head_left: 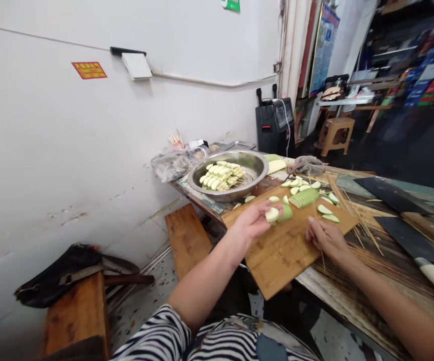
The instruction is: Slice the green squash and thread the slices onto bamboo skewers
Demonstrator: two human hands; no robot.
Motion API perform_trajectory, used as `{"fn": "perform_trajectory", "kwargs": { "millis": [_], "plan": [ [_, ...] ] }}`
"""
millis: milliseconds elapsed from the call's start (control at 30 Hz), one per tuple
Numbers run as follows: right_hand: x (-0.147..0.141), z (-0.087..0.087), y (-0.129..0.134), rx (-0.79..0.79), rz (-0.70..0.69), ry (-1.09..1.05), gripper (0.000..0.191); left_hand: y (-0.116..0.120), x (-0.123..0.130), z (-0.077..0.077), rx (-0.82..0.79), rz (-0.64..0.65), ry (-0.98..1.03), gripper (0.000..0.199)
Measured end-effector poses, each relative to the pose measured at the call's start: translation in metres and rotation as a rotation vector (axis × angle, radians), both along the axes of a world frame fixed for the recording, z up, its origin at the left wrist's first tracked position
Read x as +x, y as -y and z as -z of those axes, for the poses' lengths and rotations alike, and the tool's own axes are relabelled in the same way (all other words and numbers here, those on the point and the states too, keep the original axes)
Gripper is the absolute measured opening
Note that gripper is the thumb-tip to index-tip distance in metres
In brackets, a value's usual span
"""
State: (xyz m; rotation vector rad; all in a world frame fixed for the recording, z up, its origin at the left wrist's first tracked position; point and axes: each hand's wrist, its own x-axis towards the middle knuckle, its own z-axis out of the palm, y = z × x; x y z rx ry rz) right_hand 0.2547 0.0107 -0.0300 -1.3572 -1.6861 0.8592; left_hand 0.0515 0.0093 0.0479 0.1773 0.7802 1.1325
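My left hand [253,219] holds a pale green vegetable slice [272,214] between thumb and fingers, over the left part of a wooden cutting board [277,255]. Beside it on the board lies a green chunk [285,213]. My right hand [324,235] is closed around a thin wooden skewer [322,260] above the board's right part. A row of cut slices [304,198] rests between and beyond my hands, with loose slices [330,218] around it. Behind my left hand, a steel basin [254,188] contains several skewered slices [221,175].
Bare skewers [365,225] lie right of the board, near two dark cleavers [408,235]. A grey cloth [309,165] and larger vegetable pieces [276,166] lie behind. Plastic bags [171,163] sit left of the basin. A wooden bench [188,240] stands below the table.
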Motion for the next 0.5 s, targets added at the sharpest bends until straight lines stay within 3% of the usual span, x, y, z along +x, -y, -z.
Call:
{"fn": "perform_trajectory", "kwargs": {
  "millis": [167,333,500],
  "plan": [
    [-0.015,-0.014,0.017,-0.082,-0.069,-0.164,0.045,-0.018,0.01,-0.012,0.113,-0.312,-0.037,0.048],
    [-0.033,-0.035,0.035,-0.317,-0.202,-0.516,0.035,-0.012,0.048,0.001,0.311,-0.243,0.039,0.044],
    [-0.034,-0.041,0.035,-0.356,-0.156,-0.576,0.033,0.005,0.058,0.012,0.414,-0.156,-0.027,0.047]
  ]
}}
